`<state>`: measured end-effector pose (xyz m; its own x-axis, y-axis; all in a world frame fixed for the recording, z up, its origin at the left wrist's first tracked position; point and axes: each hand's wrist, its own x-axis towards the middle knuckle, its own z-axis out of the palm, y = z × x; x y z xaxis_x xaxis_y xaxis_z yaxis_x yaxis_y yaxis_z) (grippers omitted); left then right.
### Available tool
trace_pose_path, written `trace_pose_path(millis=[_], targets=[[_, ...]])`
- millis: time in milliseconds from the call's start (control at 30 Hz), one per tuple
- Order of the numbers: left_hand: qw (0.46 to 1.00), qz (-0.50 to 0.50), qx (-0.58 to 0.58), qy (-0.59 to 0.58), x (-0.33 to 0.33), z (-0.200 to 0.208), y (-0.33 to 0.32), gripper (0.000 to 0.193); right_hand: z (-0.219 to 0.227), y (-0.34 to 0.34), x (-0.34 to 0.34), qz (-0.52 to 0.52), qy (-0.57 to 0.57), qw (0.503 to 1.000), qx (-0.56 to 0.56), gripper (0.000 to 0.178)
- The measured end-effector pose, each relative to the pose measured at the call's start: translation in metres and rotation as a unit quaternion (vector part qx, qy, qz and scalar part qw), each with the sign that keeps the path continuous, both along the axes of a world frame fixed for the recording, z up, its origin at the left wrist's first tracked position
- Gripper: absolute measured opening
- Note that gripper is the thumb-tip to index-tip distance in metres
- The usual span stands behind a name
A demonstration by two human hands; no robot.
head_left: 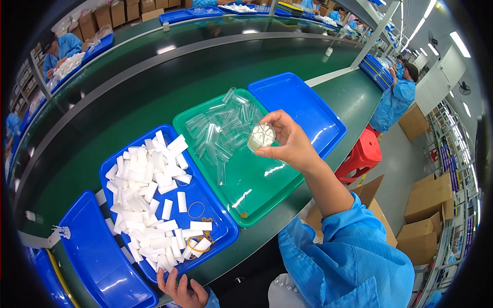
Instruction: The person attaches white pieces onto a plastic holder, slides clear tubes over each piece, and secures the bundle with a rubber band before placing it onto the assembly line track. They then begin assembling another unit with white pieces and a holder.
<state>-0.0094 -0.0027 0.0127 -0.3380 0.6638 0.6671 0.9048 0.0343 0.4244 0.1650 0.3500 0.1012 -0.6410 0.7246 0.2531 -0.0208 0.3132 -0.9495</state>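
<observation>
My right hand (287, 141) is raised over the green tray (246, 192), its thumb and fingers closed around a round bundle (263, 135). The bundle's end shows white wedge-shaped pieces arranged in a circle, with a clear plastic rim and a yellowish band at the side. Down at the near edge of the blue tray (218, 213), my left hand (182, 291) has its fingers apart, its fingertips close to the white blocks (146, 205) heaped there. Tan rubber bands (197, 244) lie among the blocks at the right. Clear plastic sleeves (218, 131) are piled in the green tray.
A blue tray (298, 110) stands beyond the green one, and another blue tray (100, 251) at the left. A small white pronged piece (62, 232) sits by its corner. The green conveyor (128, 97) curves behind. A red stool (362, 154) and cartons (423, 205) stand right; co-workers (395, 97) sit along the line.
</observation>
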Motion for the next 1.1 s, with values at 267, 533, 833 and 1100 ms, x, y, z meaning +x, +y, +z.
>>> trace_pose_path(millis=[267, 533, 833, 1100], targets=[[0.997, 0.017, -0.066, -0.035, 0.005, -0.002, -0.006, 0.019, 0.000, -0.012, -0.002, -0.020, -0.089, 0.987, 0.134, 0.052], [0.994, 0.039, -0.093, -0.042, 0.008, -0.001, -0.013, 0.017, 0.006, 0.077, -0.012, -0.039, -0.066, 0.997, 0.032, 0.050], [0.998, 0.029, -0.006, 0.050, 0.008, 0.005, 0.006, 0.014, -0.033, 0.216, -0.112, -0.181, -0.097, 0.978, 0.034, 0.049], [0.995, 0.053, -0.007, 0.080, 0.009, 0.005, 0.009, 0.012, -0.056, 0.201, -0.198, -0.168, -0.273, 0.924, 0.207, 0.060]])
